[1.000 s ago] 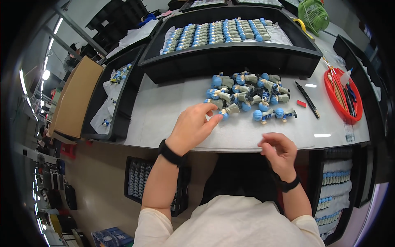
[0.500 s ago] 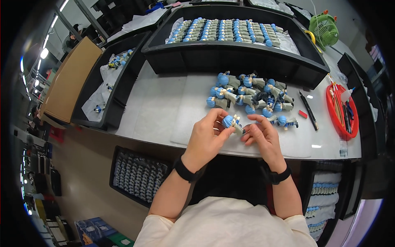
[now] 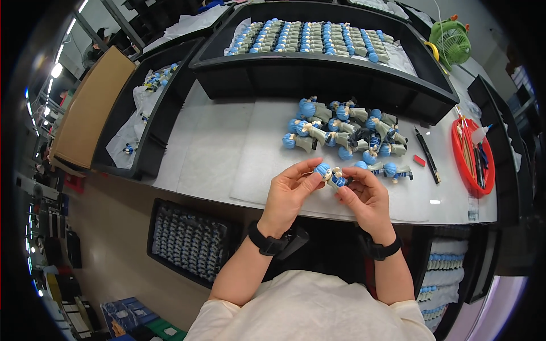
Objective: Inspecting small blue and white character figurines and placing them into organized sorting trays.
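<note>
Between my two hands is a small figurine [image 3: 333, 177] with light blue hair and a blue outfit, lying sideways just above the table's front part. My left hand [image 3: 292, 192] pinches it at the head. The fingers of my right hand [image 3: 367, 199] close on its other end, by the feet. Just beyond my hands lies a loose heap of similar blue-haired figurines [image 3: 341, 129] in pale grey-green clothes. Two of them, one being a figurine [image 3: 393, 170] with a blue-striped middle, lie nearest my right hand.
A large black tray [image 3: 318, 77] of figurines in rows stands behind the heap; another black tray [image 3: 156, 136] is at left. On the right lie a black pen [image 3: 427, 154], a red block [image 3: 419, 161] and a red basket [image 3: 458, 162] of tools. A green fan [image 3: 449, 42] stands behind.
The figurine has turned so its blue front shows, and it has shifted slightly right and down. My right fingers, apart from it before, now grip its foot end.
</note>
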A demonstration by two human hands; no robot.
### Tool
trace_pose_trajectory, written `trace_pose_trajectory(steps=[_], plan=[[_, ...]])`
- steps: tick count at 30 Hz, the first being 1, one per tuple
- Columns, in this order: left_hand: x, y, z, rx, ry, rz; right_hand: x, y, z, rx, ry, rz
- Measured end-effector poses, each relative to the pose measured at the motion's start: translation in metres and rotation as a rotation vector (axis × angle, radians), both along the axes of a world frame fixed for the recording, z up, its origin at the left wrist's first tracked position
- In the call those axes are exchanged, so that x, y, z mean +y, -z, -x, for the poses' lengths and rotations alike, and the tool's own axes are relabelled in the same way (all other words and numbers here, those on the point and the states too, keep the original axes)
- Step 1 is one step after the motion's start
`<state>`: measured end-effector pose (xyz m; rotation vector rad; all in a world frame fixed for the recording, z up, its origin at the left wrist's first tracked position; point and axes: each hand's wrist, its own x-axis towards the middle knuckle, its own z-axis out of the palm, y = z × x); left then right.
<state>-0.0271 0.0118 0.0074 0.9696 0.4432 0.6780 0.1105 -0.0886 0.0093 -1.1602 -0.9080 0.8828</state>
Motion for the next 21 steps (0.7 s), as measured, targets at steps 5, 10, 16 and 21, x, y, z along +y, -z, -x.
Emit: trace_pose_trajectory(steps=[5, 10, 16, 21], plan=[[-0.0006, 0.0033, 0.0011, -0.032, -0.015, -0.001, -0.0008, 0.0005, 0.0009, 0.021, 0.036, 0.003], [-0.0004, 0.0006, 0.0011, -0.02, -0.008, 0.016, 0.0009, 0.0048, -0.0008, -0.138, 0.084, -0.062], [-0.0026, 0.0047, 0.0008, 0.013, -0.034, -0.051, 0.0009, 0.0062, -0.0002, -0.18, 0.102, -0.108], [-0.0023, 0.0067, 0.0021, -0.038, -0.049, -0.046, 0.0002, 0.003, 0.0004, -0.164, 0.095, -0.085]])
